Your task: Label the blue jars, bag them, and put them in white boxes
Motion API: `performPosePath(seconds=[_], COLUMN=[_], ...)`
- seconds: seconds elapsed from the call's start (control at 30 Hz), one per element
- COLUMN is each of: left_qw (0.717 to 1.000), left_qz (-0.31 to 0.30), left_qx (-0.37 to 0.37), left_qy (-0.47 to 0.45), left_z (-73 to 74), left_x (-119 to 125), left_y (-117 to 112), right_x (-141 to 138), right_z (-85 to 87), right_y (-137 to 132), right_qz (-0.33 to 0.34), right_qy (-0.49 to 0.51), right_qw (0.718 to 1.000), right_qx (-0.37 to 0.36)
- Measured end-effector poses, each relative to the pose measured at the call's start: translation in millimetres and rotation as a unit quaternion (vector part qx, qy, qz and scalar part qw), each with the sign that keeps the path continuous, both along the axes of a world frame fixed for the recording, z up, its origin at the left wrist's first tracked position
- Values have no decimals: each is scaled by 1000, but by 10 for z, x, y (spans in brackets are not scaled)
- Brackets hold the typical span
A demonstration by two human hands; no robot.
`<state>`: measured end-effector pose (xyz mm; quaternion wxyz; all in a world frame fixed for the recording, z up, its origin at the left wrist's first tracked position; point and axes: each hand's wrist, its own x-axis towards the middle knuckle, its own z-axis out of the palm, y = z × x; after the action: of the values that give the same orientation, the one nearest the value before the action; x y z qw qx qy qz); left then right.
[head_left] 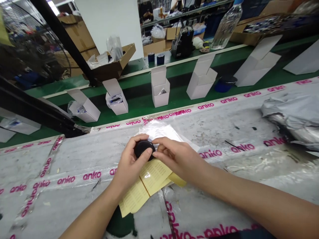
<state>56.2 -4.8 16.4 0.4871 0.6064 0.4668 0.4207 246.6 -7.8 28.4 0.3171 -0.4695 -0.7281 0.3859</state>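
My left hand (pixel 129 164) is wrapped around a small round black object (pixel 143 148), thumb over its near edge. My right hand (pixel 175 156) meets it from the right, with fingertips pinching the same black object. Under both hands lie yellow printed paper leaflets (pixel 147 184) on the tabletop. A clear plastic bag (pixel 161 131) lies flat just behind the hands.
The work surface (pixel 74 159) is covered in plastic taped with pink "anko" tape. Beyond it a green conveyor (pixel 179 96) carries several open white boxes (pixel 160 88). A crumpled silver bag (pixel 296 116) lies at right. A water bottle (pixel 228 23) and cardboard boxes (pixel 114 63) stand behind.
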Motion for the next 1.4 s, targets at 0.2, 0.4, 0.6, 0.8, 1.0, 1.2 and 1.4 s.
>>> performPosePath(seconds=[0.2,0.4,0.6,0.8,1.0,1.2,1.4], left_qw=[998,993,946,915,991,996,989], left_qz=[55,107,116,6,8,24,-2], left_qx=[2,11,270,357,133,14,40], left_qy=[18,51,139,189,28,-84,-140], left_z=[-4,-61,73,134,116,277,311], left_x=[-65,-234,-209,-59,54,48,-2], left_y=[54,213,49,-104,-137,-170,-209], right_x=[196,241,191,280,218,156,166], right_z=[-1,-85,-116,-57,135,97,296], right_y=[203,393,368,288,151,105,30], right_qz=[-34,40,31,30,52,70,41], right_qy=[-75,-234,-195,-21,31,37,140], right_qw=[990,962,972,961,912,935,948], right_qx=[115,132,127,272,406,346,284])
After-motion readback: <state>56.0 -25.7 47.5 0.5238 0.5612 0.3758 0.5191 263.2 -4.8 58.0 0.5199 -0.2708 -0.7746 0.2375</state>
